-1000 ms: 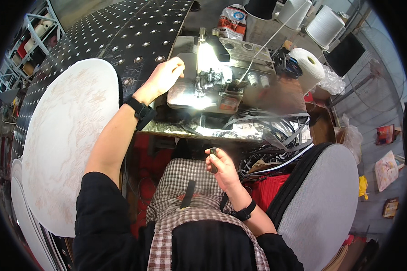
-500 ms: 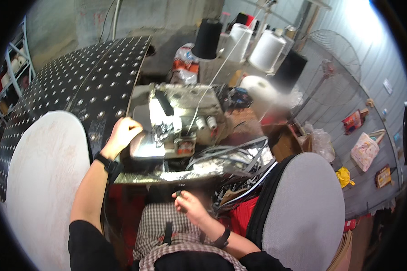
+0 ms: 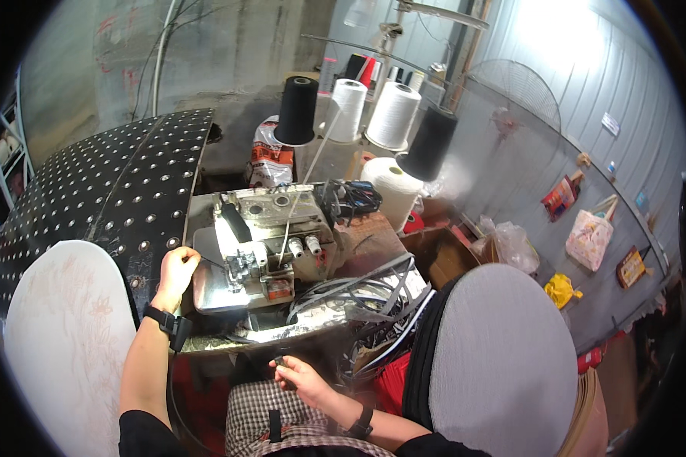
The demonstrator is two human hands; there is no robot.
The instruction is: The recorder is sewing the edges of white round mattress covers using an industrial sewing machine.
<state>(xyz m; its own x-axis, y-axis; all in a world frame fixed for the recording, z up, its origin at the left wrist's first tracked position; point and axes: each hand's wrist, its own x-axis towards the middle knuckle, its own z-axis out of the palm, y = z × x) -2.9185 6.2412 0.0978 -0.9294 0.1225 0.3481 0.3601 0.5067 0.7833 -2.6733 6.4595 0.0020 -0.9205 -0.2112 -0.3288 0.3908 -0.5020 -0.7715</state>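
Here, left hand curled beside machine; right hand clutching dark object.

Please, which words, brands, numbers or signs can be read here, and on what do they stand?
None can be read.
Orange bag: print, too blurred.
Orange label on the sewing machine: too small.
White paper on the metal wall: too small.
Red marks on the concrete wall: unclear.

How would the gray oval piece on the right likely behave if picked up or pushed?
The gray oval piece probably flexes little, since its face shows no obvious sag. It may roll if pushed, given its rounded edge. Its matte face suggests it isn't very slippery.
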